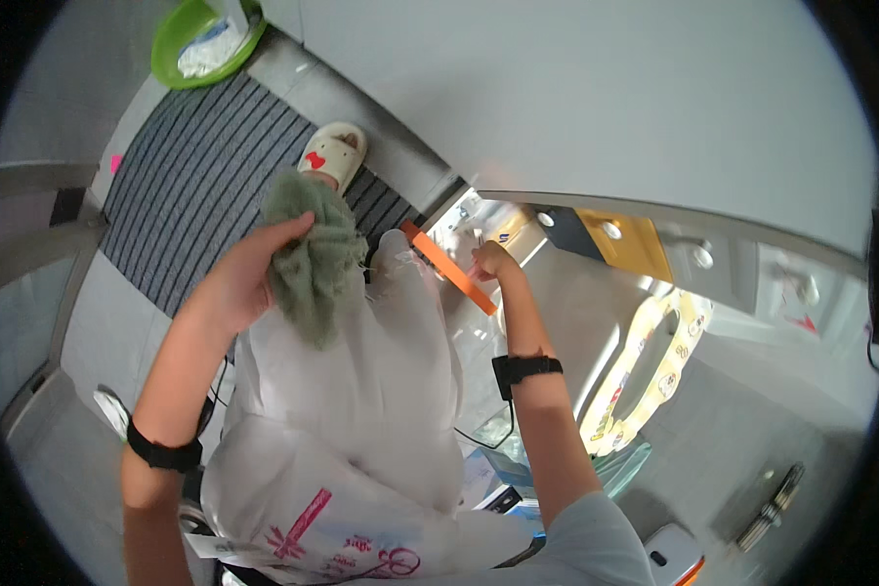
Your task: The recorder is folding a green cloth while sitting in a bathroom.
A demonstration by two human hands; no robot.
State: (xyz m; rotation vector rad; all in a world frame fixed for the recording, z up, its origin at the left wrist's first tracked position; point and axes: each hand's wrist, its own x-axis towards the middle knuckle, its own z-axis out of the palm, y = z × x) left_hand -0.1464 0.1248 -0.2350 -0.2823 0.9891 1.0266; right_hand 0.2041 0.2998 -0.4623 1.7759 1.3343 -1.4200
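Observation:
My left hand (245, 271) is closed on a crumpled green cloth (311, 256), with the thumb lying over its upper side. The cloth hangs above the striped mat and in front of my lap, which a whitish translucent covering (344, 381) with pink print spans. On the right, my right hand (491, 262) is beside an orange strip (450, 269), close to its lower half. The fingers of that hand point toward the strip and are partly hidden, so whether they grip it is unclear. Both forearms wear black straps.
A green basin (168, 62) with white and blue contents stands at the upper left, by a grey striped mat (212, 161). A white slipper (340, 146) is on my foot. Drawer fronts with round knobs (703, 255) and a patterned cream ring-shaped seat (666, 381) lie to the right.

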